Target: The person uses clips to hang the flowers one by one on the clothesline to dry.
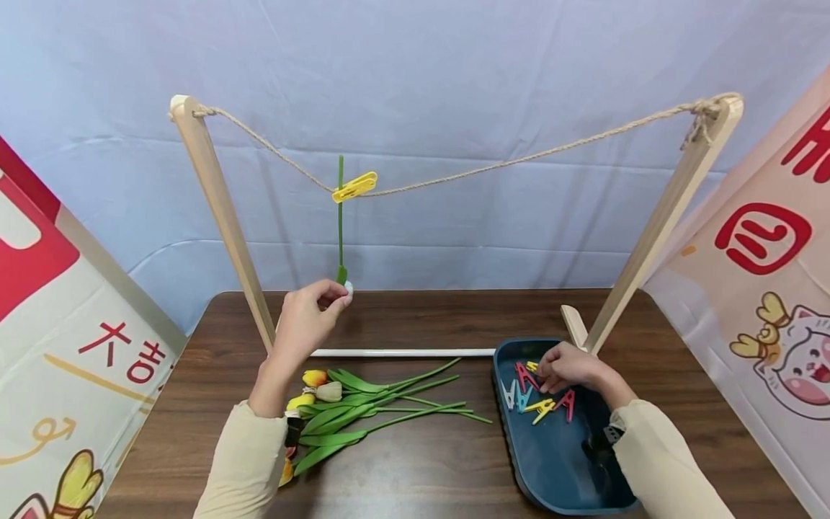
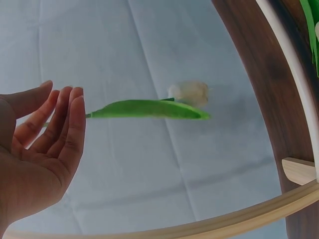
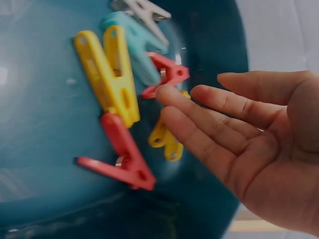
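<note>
A white tulip (image 2: 189, 93) hangs bloom-down, its stem clipped to a rope (image 1: 532, 156) by a yellow clothespin (image 1: 355, 187). My left hand (image 1: 308, 321) is beside this tulip, and the head view shows its fingers overlapping the bloom. In the left wrist view the thumb stands apart from the bent fingers, with the stem passing behind them. Over a dark blue tray (image 1: 528, 472), my right hand (image 1: 570, 365) reaches among the clothespins. Its loosely bent fingers hold nothing, close to a red clothespin (image 3: 172, 72) and a small yellow clothespin (image 3: 167, 137).
Two wooden posts (image 1: 223, 216) (image 1: 668, 223) carry the rope, with a white bar (image 1: 402, 353) low between them. Several tulips (image 1: 350, 414) lie left of the tray on the brown table (image 1: 441, 454). Printed cloths (image 1: 84, 339) flank the table.
</note>
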`<state>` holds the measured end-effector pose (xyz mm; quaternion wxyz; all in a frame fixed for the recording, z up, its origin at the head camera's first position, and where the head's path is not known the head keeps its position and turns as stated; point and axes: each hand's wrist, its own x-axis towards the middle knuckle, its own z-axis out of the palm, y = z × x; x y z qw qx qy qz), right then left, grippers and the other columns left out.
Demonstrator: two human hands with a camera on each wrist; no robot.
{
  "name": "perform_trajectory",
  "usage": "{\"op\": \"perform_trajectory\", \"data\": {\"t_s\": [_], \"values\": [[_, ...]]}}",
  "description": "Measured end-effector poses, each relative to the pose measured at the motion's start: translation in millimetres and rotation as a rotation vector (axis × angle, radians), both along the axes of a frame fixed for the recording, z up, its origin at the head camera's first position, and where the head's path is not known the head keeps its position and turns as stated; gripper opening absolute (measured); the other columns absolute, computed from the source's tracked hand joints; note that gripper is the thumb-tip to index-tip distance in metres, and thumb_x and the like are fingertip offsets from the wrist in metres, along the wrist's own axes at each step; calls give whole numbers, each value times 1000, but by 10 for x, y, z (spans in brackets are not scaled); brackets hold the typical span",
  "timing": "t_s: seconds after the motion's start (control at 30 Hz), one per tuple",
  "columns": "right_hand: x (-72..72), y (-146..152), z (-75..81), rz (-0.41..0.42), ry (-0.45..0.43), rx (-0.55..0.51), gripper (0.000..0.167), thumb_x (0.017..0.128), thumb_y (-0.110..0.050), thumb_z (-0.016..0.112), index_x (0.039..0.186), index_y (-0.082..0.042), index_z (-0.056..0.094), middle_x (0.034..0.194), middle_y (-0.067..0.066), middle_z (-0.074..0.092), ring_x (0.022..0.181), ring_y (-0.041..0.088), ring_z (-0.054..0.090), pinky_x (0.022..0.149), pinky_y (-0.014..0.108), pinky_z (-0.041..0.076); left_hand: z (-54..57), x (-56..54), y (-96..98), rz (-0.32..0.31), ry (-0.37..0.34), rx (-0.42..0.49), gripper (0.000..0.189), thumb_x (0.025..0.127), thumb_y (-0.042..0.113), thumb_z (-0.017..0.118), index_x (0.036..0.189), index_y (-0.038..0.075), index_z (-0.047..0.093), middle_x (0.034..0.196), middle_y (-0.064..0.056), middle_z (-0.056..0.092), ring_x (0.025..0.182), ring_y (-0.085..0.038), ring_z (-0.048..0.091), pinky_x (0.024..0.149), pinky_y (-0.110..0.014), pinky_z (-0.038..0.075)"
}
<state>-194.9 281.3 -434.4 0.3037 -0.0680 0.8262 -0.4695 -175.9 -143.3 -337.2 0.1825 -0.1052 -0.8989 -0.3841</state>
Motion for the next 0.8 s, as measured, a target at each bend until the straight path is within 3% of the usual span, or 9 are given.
{"op": "perform_trajectory", "data": {"t_s": [0.37, 0.57, 0.8], "values": [[54, 6, -114, -32, -6, -12, 24, 92, 3, 41, 92, 18, 60, 106, 33, 55, 88, 35, 63, 75, 43, 51, -89, 22, 64, -27, -5, 12, 3, 84, 9, 66, 85, 6, 68, 78, -3, 66, 68, -17, 61, 61, -34, 48], [61, 14, -74, -37, -16, -1, 27, 93, 4, 38, 105, 22, 54, 104, 34, 56, 92, 37, 61, 77, 44, 50, -127, 29, 85, -35, -22, 0, 4, 84, 9, 65, 84, 6, 67, 78, -3, 66, 68, -17, 61, 60, -33, 47], [46, 18, -69, -20, -33, -9, 28, 94, 4, 36, 106, 23, 52, 109, 36, 53, 96, 38, 59, 79, 46, 48, -158, 34, 106, -45, -41, -1, 5, 84, 10, 66, 85, 6, 68, 77, -3, 66, 69, -19, 61, 60, -34, 47]]}}
